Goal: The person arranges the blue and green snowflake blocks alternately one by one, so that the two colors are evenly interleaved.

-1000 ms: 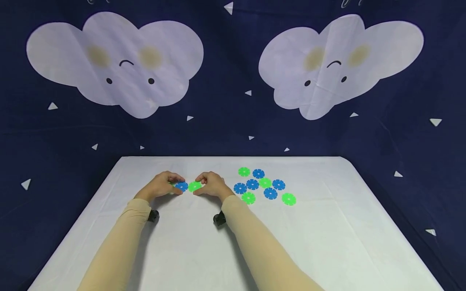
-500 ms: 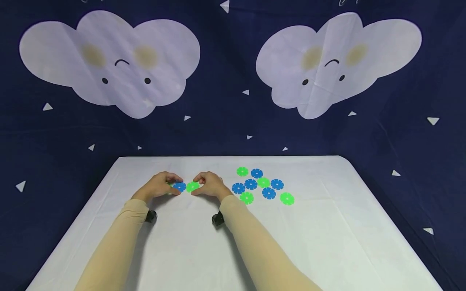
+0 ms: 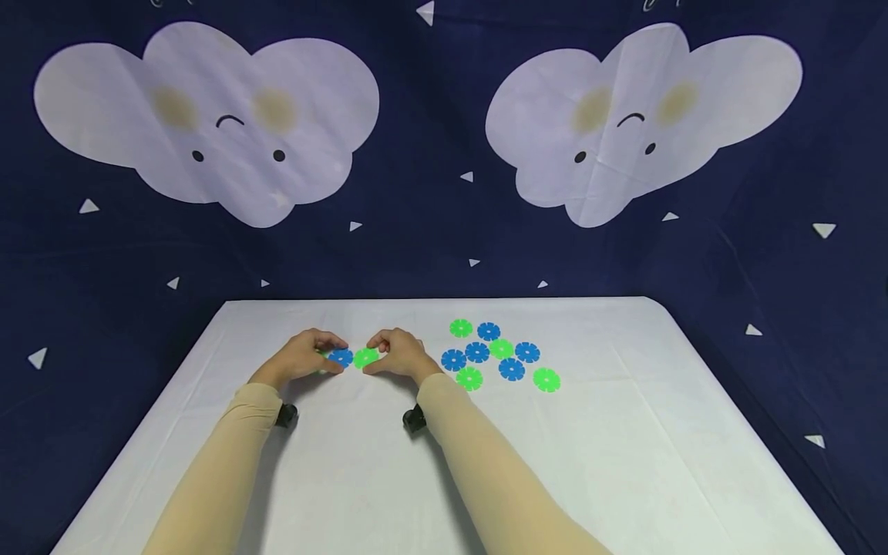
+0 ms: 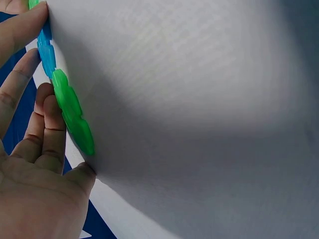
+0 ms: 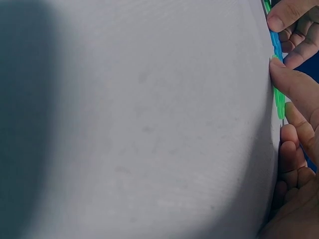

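Observation:
My left hand (image 3: 301, 358) pinches a blue slotted plastic disc (image 3: 341, 358) between thumb and fingers. A green disc (image 4: 74, 112) joins the blue one's left edge, mostly hidden under that hand in the head view. With thumb and forefinger my right hand (image 3: 402, 354) grips another green disc (image 3: 365, 358), its edge right at the right side of the blue disc. From the right wrist view, the blue disc (image 5: 277, 44) and the right-hand green disc (image 5: 279, 102) line up edge to edge, low over the white table.
To the right of my hands lies a loose group of blue discs (image 3: 512, 369) and green discs (image 3: 546, 380), several of each colour. The white table (image 3: 347, 478) meets a dark blue cloth (image 3: 430, 254) with clouds printed on it at the back.
The head view has shifted slightly, so everything sits a little further left. Both hands keep their grips on the discs, with hardly any movement relative to the table.

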The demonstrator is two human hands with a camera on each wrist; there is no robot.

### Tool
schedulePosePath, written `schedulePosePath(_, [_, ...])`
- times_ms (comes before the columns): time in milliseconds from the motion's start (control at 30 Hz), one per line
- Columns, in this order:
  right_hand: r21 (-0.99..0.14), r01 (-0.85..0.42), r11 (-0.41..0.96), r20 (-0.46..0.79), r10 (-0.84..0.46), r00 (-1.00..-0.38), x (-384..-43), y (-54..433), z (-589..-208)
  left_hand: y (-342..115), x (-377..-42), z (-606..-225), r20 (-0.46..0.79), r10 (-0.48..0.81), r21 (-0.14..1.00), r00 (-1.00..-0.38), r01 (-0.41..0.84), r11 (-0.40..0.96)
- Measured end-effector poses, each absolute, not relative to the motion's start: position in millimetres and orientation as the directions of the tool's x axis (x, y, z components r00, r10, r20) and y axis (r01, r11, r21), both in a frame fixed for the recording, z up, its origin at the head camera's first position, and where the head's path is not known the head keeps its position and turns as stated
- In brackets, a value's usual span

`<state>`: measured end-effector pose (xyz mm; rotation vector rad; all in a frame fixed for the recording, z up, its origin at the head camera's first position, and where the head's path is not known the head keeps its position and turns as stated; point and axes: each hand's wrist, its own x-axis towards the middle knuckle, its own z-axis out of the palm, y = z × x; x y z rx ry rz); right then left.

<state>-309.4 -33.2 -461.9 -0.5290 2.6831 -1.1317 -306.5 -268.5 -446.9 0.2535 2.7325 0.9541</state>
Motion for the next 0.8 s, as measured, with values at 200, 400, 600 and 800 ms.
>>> schedulePosePath(200, [-0.713, -0.248, 0.656, -0.035, -0.386, -0.922, -310.1, -34.0, -464.1, -267.9, -305.3, -446.1, -0.169, 0.237, 0.63, -0.957, 0.08, 0.772])
schedulePosePath(400, [-0.708, -0.25, 0.661, -0.035, -0.385, -0.922, -311.2, -35.0, -466.1, -268.2, -304.2, -445.4, -0.162, 0.237, 0.63, -0.958, 0.084, 0.772])
schedulePosePath(600, [-0.703, -0.249, 0.666, -0.038, -0.385, -0.922, -310.1, -35.0, -466.7, -268.1, -302.4, -445.2, -0.156, 0.247, 0.628, -0.956, 0.097, 0.772])
schedulePosePath(800, [-0.699, -0.25, 0.671, -0.034, -0.379, -0.925, -310.7, -33.8, -464.5, -266.5, -304.0, -445.4, -0.153, 0.252, 0.631, -0.956, 0.102, 0.769])
